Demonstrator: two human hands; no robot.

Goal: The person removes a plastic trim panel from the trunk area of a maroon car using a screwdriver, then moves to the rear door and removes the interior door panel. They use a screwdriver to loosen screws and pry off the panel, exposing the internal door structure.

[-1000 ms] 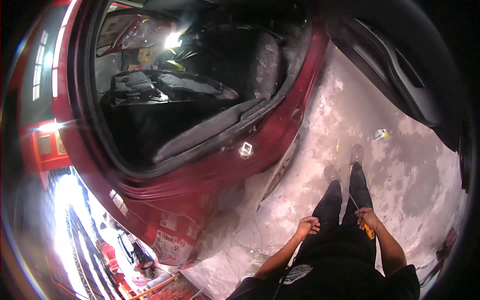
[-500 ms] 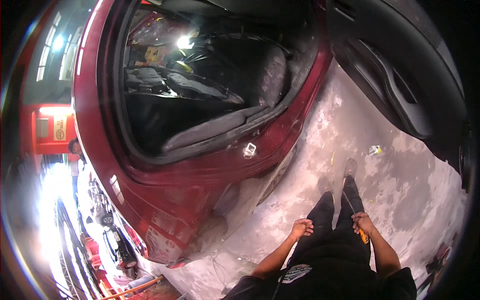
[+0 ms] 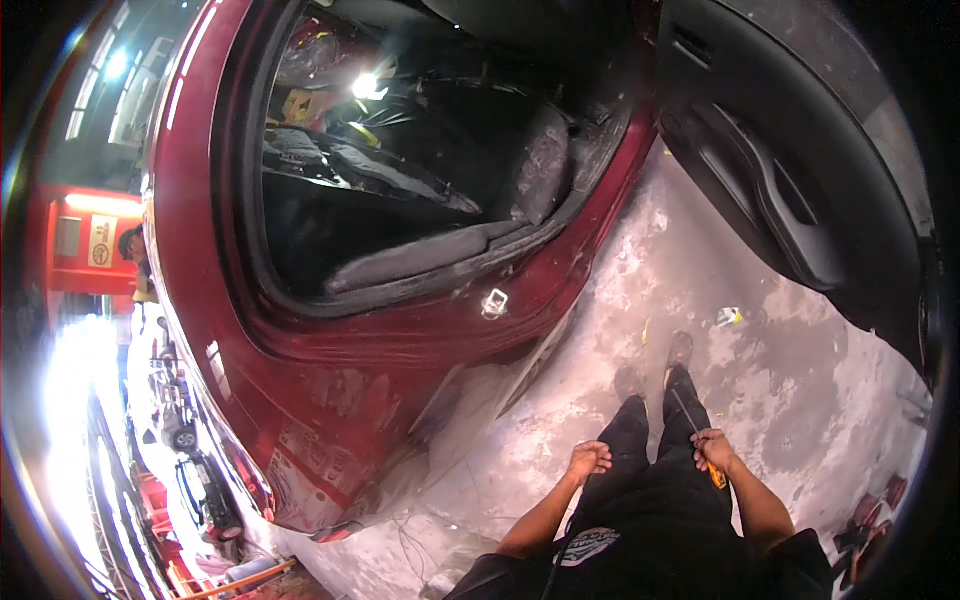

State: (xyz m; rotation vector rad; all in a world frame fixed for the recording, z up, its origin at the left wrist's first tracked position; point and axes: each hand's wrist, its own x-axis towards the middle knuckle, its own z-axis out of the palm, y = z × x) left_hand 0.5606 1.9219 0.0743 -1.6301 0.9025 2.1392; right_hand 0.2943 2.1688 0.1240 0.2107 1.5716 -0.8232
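Note:
My right hand [image 3: 712, 449] is closed around a screwdriver [image 3: 717, 477]. Its yellow-orange handle comes out below the fist, and its long thin shaft points away past my leg. Over my left thigh, my left hand [image 3: 590, 461] has its fingers curled in, with no object visible in it. Both hands are at thigh height, apart from the dark red car [image 3: 430, 350] ahead and to the left. The car's doorway frames a dark seat [image 3: 415, 258], and a metal striker loop [image 3: 495, 303] sits on the door jamb.
The opened black-lined car door [image 3: 770, 190] stands at the upper right. A small white-and-yellow scrap [image 3: 730, 317] lies on the stained floor [image 3: 790, 400]. Thin cables [image 3: 430, 545] trail near the car's rear. Reddish items [image 3: 870, 520] are at the lower right. Another person [image 3: 135, 250] is at far left.
The car's doorway, the open door and my feet appear slightly shifted in the view. Both hands stay low in about the same pose, and the screwdriver remains in the right one.

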